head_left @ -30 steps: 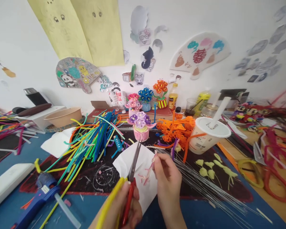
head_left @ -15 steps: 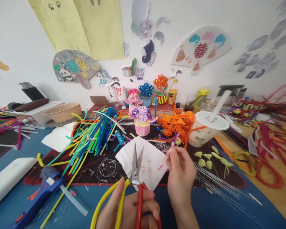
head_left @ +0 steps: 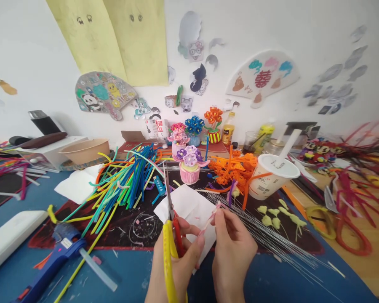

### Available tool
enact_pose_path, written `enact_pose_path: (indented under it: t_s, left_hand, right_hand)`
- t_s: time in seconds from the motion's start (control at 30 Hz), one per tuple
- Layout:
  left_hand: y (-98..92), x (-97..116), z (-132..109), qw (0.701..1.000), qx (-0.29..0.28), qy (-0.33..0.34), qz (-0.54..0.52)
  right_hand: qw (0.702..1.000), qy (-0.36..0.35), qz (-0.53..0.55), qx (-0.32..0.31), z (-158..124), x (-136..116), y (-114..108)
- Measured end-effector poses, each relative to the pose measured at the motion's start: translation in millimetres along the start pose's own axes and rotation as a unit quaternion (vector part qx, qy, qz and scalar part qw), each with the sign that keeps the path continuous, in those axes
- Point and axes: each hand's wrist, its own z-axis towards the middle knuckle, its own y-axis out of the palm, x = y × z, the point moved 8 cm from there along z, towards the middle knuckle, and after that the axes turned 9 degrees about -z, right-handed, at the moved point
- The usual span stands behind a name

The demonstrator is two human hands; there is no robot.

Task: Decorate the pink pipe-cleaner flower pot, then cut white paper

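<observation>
My left hand (head_left: 188, 254) is closed round the handles of yellow-and-red scissors (head_left: 169, 227), whose blades point up and away and are seen almost edge-on. Its thumb and forefinger also pinch the lower end of a thin pink strip (head_left: 210, 219), which looks like a bent chenille stem. The upper end of that strip sits between the thumb and fingers of my right hand (head_left: 233, 246). Both hands are over a white paper sheet (head_left: 189, 198), on which small pink scraps lie. Behind the paper stands a pink pot of purple and lilac flowers (head_left: 190, 172).
Many coloured chenille stems (head_left: 129, 176) lie left of the paper. A blue glue gun (head_left: 63, 248) rests at front left. Orange pieces (head_left: 230, 168), a lidded white cup (head_left: 271, 172), thin wires (head_left: 265, 235) and pale green buds (head_left: 274, 214) are on the right.
My left hand has moved up and turned the scissors edge-on, and its thumb and forefinger now meet the pink strip. My right hand has come slightly lower and toward the left hand.
</observation>
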Motion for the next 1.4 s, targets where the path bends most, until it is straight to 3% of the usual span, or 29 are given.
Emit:
enact_pose_path:
  t_s: [0.1, 0.17, 0.3, 0.47, 0.6, 0.83, 1.1, 1.4]
  left_hand:
    - [0.8, 1, 1, 1.000, 0.018, 0.021, 0.001]
    - [-0.6, 4, 5, 0.999, 0.023, 0.033, 0.010]
    - [-3.2, 19, 13, 0.998, 0.011, 0.051, 0.040]
    - [-1.6, 42, 17, 0.993, -0.020, 0.055, 0.104]
    - [2.5, 47, 17, 0.988, -0.045, 0.056, 0.136]
    - [3.3, 39, 19, 0.985, -0.073, 0.044, 0.148]
    - [1.1, 36, 22, 0.984, -0.088, 0.047, 0.148]
    - [1.4, 38, 15, 0.987, -0.044, 0.053, 0.148]
  right_hand:
    - [1.000, 0.003, 0.000, 0.005, 0, 5, -2]
    - [1.000, 0.001, -0.004, -0.025, 2, 5, -1]
    - [0.990, -0.046, -0.022, -0.129, 17, -11, -3]
    - [0.947, -0.146, -0.123, -0.257, 34, -44, -9]
    - [0.916, -0.225, -0.171, -0.286, 35, -68, -11]
    - [0.895, -0.253, -0.191, -0.314, 33, -79, -5]
    - [0.890, -0.246, -0.195, -0.330, 40, -75, 3]
    - [0.928, -0.079, -0.076, -0.355, 42, -53, 25]
